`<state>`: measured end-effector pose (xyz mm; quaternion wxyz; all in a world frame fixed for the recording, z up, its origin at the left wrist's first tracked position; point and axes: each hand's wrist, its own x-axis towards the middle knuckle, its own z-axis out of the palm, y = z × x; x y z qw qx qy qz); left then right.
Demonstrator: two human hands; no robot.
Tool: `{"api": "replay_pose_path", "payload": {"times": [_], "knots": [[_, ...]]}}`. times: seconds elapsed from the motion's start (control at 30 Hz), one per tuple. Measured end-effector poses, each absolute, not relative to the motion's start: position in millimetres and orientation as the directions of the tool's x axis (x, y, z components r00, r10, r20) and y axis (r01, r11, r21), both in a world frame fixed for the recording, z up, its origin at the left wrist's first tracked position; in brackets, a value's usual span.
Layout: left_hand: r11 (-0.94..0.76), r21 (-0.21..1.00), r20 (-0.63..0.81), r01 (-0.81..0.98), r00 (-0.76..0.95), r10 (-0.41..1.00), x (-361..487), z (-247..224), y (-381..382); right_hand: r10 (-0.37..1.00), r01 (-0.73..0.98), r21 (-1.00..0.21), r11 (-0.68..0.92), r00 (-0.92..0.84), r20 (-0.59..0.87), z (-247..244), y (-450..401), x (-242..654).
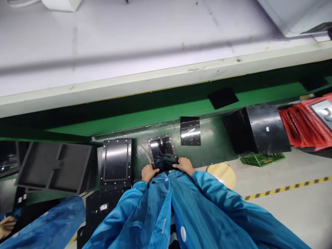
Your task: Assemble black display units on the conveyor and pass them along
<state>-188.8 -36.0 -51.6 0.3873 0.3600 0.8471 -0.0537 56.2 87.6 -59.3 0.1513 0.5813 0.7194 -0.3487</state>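
Note:
A black panel (161, 147) with a pale, hole-dotted rim lies on the dark green bench in front of my body. Its near end looks dark and wrinkled, like a film (165, 162), partly hidden by my sleeves. At its near left corner, my left hand (148, 173) is closed with the thumb pointing inward. My right hand (184, 165) grips the near right side in the same way, thumb and fingers together. A brown strip (146, 154) lies just beyond my left hand. To the right, apart from both hands, is a glossy black sheet (190, 131).
Framed black panels (116, 162) and dark trays (55, 166) are stacked left. On the right stand black plates (268, 129), red wrapped pieces (303, 121), a green crate (261, 159) and a round stool (221, 174). A white shelf (155, 45) overhangs ahead. Another person's hand (7, 226) is at lower left.

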Motion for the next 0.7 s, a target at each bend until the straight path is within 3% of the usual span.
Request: {"api": "replay_pose_path", "payload": {"times": [0.13,0.23,0.33,0.5,0.7], "knots": [[0.718,0.357,-0.417,0.597,-0.586,0.695,-215,-43,17,0.871,0.853,-0.507,0.125,-0.339,-0.355,-52,151,22],[0.613,0.45,-0.29,0.649,-0.543,0.788,-239,-42,68,0.88,0.788,-0.593,0.167,-0.391,-0.271,-57,199,-6],[0.594,0.436,-0.316,0.676,-0.503,0.804,-255,-44,102,0.857,0.768,-0.618,0.168,-0.424,-0.294,-66,226,-18],[0.719,0.393,-0.427,0.574,-0.578,0.695,-259,-47,121,0.831,0.771,-0.62,0.143,-0.435,-0.348,-79,236,-18],[0.729,0.395,-0.426,0.559,-0.591,0.685,-261,-46,124,0.83,0.758,-0.639,0.132,-0.437,-0.346,-86,237,-19]]}}
